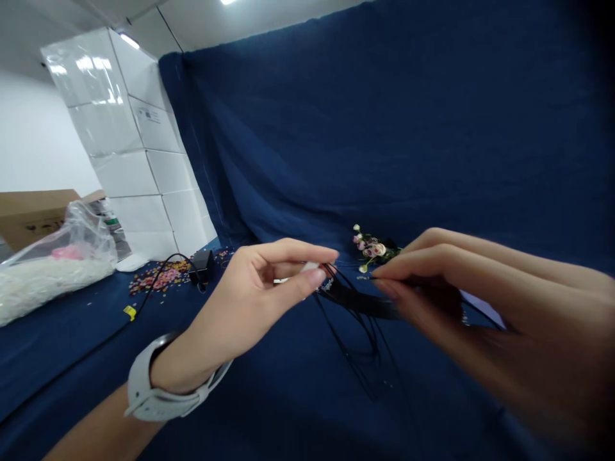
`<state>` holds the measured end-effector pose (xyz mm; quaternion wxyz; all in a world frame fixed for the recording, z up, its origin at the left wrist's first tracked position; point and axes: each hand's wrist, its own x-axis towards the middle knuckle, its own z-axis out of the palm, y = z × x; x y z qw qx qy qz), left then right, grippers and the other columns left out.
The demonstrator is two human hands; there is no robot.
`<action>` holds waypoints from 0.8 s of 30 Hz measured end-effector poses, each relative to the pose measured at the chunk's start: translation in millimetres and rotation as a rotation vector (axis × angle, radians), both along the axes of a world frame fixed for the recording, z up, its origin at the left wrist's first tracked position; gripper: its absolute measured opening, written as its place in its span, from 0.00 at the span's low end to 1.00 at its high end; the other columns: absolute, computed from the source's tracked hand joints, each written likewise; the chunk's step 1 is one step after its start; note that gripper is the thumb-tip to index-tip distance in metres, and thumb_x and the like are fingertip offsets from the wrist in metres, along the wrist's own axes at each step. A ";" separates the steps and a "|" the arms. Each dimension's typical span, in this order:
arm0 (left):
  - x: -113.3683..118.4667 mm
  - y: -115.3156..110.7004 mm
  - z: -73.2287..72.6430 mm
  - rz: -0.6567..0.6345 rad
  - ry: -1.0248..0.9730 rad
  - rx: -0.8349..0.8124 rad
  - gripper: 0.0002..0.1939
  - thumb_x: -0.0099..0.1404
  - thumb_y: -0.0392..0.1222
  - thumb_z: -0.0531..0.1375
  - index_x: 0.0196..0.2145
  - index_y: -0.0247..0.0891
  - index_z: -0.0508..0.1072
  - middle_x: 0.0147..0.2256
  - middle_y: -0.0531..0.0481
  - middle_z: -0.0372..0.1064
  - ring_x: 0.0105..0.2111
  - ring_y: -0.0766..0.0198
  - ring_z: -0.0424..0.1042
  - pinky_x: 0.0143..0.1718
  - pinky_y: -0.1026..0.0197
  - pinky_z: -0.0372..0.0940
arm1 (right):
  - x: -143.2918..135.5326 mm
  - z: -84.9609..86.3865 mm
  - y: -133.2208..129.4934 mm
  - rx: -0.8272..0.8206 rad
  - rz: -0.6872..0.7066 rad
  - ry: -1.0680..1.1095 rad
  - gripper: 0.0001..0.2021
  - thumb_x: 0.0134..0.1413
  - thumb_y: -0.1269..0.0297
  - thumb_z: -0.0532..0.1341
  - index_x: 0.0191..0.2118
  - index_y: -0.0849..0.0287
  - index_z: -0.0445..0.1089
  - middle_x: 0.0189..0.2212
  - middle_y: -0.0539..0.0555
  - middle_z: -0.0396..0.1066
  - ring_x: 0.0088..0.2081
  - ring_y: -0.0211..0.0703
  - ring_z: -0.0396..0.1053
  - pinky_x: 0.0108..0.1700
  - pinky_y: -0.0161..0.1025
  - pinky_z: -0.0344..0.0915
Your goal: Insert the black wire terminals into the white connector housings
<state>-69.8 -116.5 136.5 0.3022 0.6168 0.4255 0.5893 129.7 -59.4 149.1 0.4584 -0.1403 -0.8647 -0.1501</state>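
Note:
In front of me my left hand (259, 288) is closed, thumb and forefinger pinching thin black cord (369, 342) near a small white piece (310, 266). Loose loops of the cord hang below the fingertips. A curved black band, like a headband (362, 302), runs between the two hands, with small shiny beads (327, 283) at its left end. My right hand (456, 288) is closed too, and the band passes in under its fingers. What its fingertips pinch is too small to make out. A grey-white watch strap circles my left wrist.
Behind the hands lies a bunch of small artificial flowers (375, 248). Scattered colourful bits (163, 278) and a black box-shaped device (202, 266) with a cable are at the left on the blue cloth (269, 384). Farther left are a plastic bag (57, 275), a cardboard box (29, 214) and stacked white boxes (139, 153).

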 end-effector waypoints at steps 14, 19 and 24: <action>3.5 1.8 -0.8 0.082 -0.206 -0.028 0.09 0.53 0.41 0.70 0.35 0.48 0.81 0.31 0.58 0.75 0.31 0.74 0.69 0.34 0.76 0.63 | 1.0 -1.5 -11.0 0.024 -0.022 0.018 0.04 0.58 0.69 0.56 0.36 0.52 0.64 0.29 0.47 0.65 0.24 0.29 0.60 0.22 0.27 0.59; 12.4 -7.3 -2.7 0.009 -0.201 -0.018 0.10 0.57 0.42 0.68 0.39 0.50 0.80 0.38 0.58 0.76 0.39 0.72 0.70 0.41 0.75 0.64 | 1.3 -4.8 -10.5 -0.020 -0.075 0.026 0.09 0.58 0.55 0.54 0.33 0.49 0.69 0.26 0.52 0.66 0.25 0.40 0.64 0.23 0.35 0.60; 16.1 -13.4 -5.1 -0.036 -0.172 -0.022 0.09 0.61 0.42 0.65 0.40 0.53 0.79 0.42 0.62 0.75 0.43 0.72 0.71 0.43 0.75 0.64 | 2.7 -6.3 -10.3 -0.045 -0.094 0.029 0.13 0.59 0.52 0.53 0.32 0.51 0.70 0.25 0.53 0.66 0.25 0.40 0.64 0.24 0.35 0.60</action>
